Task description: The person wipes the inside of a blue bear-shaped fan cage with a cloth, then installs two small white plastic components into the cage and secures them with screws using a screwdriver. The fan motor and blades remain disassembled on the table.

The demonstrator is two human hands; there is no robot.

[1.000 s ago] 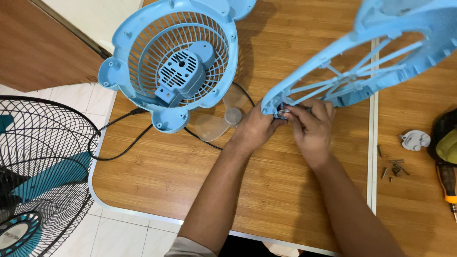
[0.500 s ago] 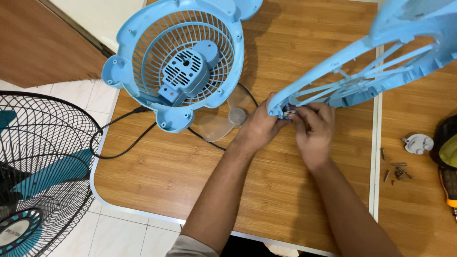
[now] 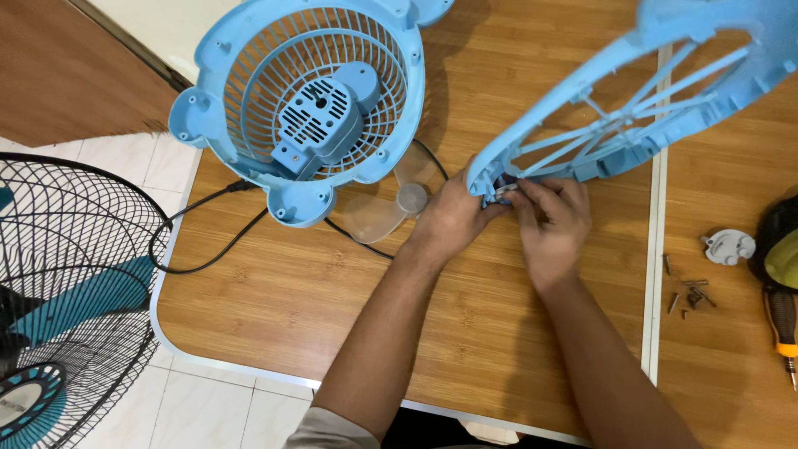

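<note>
Head cam, L hand (image 3: 453, 218) + R hand (image 3: 553, 226) both pinching lower rim of light blue fan grille frame (image 3: 615, 125), tilted up over wooden table (image 3: 274, 299), fingertips on small part at rim, too small to ID, blue fan housing (image 3: 307, 108) upper left, clear blade (image 3: 391, 208) beside it, screws (image 3: 688, 293) right.

Both hands (image 3: 507, 218) at blue fan grille (image 3: 632, 108)

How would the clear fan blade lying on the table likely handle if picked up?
The clear fan blade is thin see-through plastic, so probably light and a bit flexible. Its smooth surface may be slippery. Lying flat beside the black cord, it seems unlikely to roll.
</note>
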